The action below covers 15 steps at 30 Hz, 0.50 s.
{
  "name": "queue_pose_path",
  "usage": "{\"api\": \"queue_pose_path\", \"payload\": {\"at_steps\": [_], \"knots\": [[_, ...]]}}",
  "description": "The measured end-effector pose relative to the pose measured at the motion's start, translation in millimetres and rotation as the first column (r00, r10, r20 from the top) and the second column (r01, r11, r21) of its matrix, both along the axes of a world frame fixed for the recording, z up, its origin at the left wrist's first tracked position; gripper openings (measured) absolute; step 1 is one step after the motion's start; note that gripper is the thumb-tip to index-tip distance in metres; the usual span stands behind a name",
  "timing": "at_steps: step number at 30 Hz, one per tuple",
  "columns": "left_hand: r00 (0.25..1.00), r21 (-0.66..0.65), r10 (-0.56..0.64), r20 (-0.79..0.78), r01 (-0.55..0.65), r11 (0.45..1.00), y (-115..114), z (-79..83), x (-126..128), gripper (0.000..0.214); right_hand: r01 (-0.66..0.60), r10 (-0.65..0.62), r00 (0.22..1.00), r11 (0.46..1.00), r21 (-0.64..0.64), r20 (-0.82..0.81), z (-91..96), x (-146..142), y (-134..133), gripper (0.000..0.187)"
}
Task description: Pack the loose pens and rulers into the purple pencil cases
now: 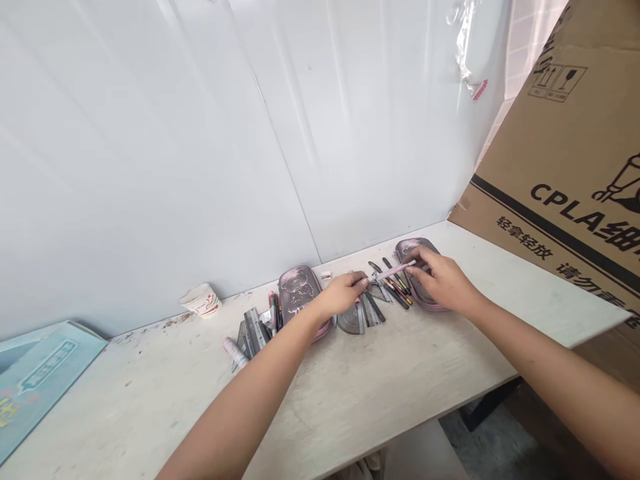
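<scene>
A slim pink pen is stretched between my two hands, above the table. My left hand pinches its left end, and my right hand grips the other end with thumb and fingers. Under the pen lie several pens and pencils, a clear protractor and rulers. Behind my left wrist sits a dark pencil case with a pink cartoon outline. A second dark pencil case lies beneath my right hand, partly covered by it.
Left of the nearer case are more rulers, pens and a pale pink tube. A paper cup lies tilted by the wall. A blue box occupies the left edge, and a large cardboard box leans at the right.
</scene>
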State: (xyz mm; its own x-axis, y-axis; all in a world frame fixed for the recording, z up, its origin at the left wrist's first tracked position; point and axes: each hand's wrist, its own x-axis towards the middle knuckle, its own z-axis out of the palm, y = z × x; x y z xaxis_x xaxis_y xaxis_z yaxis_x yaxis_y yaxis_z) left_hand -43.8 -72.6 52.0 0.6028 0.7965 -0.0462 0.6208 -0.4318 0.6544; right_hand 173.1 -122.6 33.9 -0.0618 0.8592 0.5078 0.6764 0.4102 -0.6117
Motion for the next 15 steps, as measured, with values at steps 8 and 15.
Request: {"api": "queue_pose_path", "payload": {"at_steps": [8,15], "knots": [[0.979,-0.306,0.045,0.201,0.019,0.952,3,-11.8,7,0.033,-0.028,0.028,0.999,1.000,0.005,-0.035,-3.4,17,-1,0.013],[0.972,-0.397,0.023,0.234,0.074,0.915,-2,-11.2,20,0.033,-0.003,-0.003,0.999,0.993,0.119,0.051,-4.4,20,-9,0.019]]}}
